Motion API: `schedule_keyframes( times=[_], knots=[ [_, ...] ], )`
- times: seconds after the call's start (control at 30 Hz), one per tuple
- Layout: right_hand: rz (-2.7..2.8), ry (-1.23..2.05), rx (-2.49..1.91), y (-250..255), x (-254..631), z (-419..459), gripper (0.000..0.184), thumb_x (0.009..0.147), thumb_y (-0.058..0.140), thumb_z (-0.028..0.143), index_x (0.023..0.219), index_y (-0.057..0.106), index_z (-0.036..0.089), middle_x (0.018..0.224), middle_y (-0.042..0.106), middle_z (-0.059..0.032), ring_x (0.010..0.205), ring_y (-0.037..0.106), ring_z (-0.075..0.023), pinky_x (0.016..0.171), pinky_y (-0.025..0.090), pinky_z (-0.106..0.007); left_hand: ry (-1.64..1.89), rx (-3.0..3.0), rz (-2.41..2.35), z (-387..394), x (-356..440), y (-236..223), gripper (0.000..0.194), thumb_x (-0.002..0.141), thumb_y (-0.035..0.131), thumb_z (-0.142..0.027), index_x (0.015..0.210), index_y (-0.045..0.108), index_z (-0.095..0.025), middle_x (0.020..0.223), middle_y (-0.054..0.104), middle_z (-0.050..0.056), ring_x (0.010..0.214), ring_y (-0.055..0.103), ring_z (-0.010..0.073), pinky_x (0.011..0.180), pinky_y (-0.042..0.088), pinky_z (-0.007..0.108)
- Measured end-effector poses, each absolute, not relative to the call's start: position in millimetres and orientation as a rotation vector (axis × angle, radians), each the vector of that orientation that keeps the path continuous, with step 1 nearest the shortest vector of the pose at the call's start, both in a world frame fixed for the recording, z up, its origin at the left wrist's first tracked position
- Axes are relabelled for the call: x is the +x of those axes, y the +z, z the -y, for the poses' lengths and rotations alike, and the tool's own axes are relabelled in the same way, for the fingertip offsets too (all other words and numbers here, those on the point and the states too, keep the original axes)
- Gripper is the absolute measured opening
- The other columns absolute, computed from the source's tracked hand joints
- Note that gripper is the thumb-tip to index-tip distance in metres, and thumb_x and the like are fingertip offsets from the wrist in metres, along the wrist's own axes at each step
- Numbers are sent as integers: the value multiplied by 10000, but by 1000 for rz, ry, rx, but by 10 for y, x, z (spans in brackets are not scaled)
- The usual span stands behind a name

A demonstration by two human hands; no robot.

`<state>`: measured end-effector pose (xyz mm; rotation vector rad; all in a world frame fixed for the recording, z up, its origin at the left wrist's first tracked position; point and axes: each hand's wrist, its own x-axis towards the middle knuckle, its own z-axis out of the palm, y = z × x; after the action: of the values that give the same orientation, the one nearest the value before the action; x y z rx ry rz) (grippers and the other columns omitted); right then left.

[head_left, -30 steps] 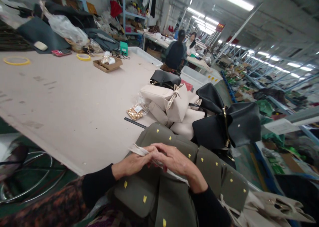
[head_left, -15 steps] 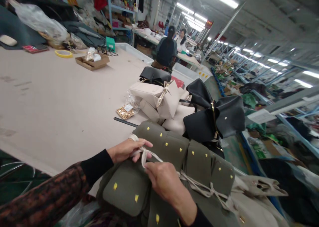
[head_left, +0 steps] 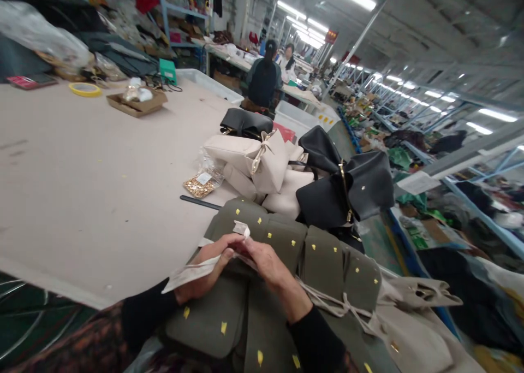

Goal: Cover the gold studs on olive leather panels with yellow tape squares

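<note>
My left hand [head_left: 216, 249] and my right hand [head_left: 272, 269] meet over stacks of dark green padded pieces [head_left: 208, 329] dotted with yellow tags. An off-white fabric strip [head_left: 192, 273] passes through my left hand, its loose end lying back across the palm toward the wrist. Another end of pale strip sticks up at the fingertips of both hands, where my right fingers pinch. How the strip is looped between the fingers is hidden. To the right, a knotted pale tie [head_left: 327, 302] runs across the green stacks.
Beyond the stacks lie beige bags [head_left: 268, 165] and black bags [head_left: 347, 190]. A plastic bag of gold-coloured hardware [head_left: 200, 184] and a black strip [head_left: 199, 202] rest on the table [head_left: 94, 198]. Farther off are a cardboard tray [head_left: 137, 108], yellow tape [head_left: 85, 89] and a seated person [head_left: 264, 81].
My hands separated with the strip looped between them, then came back together. The strip's loose end now lies over my left hand. The view has shifted right.
</note>
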<state>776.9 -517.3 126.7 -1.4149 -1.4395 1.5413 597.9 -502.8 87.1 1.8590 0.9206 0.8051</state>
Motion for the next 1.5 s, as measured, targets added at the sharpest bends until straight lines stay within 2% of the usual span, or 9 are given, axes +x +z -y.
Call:
schedule_keyframes(
  times=[0.2,0.33,0.43,0.63,0.9,1.0,1.17,1.3,1.5],
  knots=[
    [575,1700,-1140,1055,7628,5078,370,675,786,468,853,662,169,839,705,-28,785,649,-164,824,477,-311,976,1879,-920,5031,5998,860,289,982,286,-331,1087,523,-203,1111,580,68,1046,551,192,927,445,299],
    [522,1563,-1056,990,7717,5087,353,732,713,530,796,591,205,644,632,28,694,647,-167,793,491,-342,881,2197,-1115,4899,5872,732,261,972,330,-314,929,552,-184,981,563,72,919,535,197,835,449,324],
    [907,1489,-1202,883,7908,5154,368,815,609,556,738,587,197,487,450,79,494,498,-113,645,459,-284,712,2433,-1264,4768,5736,543,291,964,352,-290,777,546,-179,852,549,64,801,495,200,745,433,331],
    [1668,1150,-1495,707,8186,5308,359,917,486,442,735,640,173,526,460,46,508,444,-105,557,352,-249,502,2461,-1296,4628,5555,331,361,970,363,-354,729,568,-180,792,539,49,766,491,188,704,412,299],
    [936,1409,-1231,568,8150,5338,358,866,585,498,769,648,159,436,408,84,506,535,-124,721,475,-321,708,1557,-1152,4749,5472,714,383,943,411,-457,815,637,-176,687,561,-12,678,537,156,736,434,282],
    [667,1455,-1134,610,8144,5297,334,796,673,504,771,647,172,434,415,93,509,531,-118,795,492,-370,753,1212,-843,4769,5644,760,497,933,404,-508,615,570,-163,649,604,23,697,580,179,800,467,330],
    [556,1470,-1027,704,8042,5239,315,816,643,510,758,607,203,414,268,129,401,328,-73,582,469,-271,789,1078,-686,4727,5914,653,563,946,374,-520,488,382,-193,450,420,-21,551,543,154,750,484,338],
    [1021,1465,-1175,650,8053,5282,361,869,564,512,724,611,185,455,296,95,417,253,-74,442,273,-220,795,1260,-835,4642,5860,579,520,938,391,-514,530,402,-191,483,384,-37,508,494,130,595,427,276],
    [1554,1280,-1388,623,8328,5352,380,934,458,457,747,615,166,577,410,34,530,369,-104,523,291,-252,778,1256,-912,4525,5715,507,507,923,393,-540,548,358,-201,480,324,-61,452,460,114,530,389,267]
  ],
)
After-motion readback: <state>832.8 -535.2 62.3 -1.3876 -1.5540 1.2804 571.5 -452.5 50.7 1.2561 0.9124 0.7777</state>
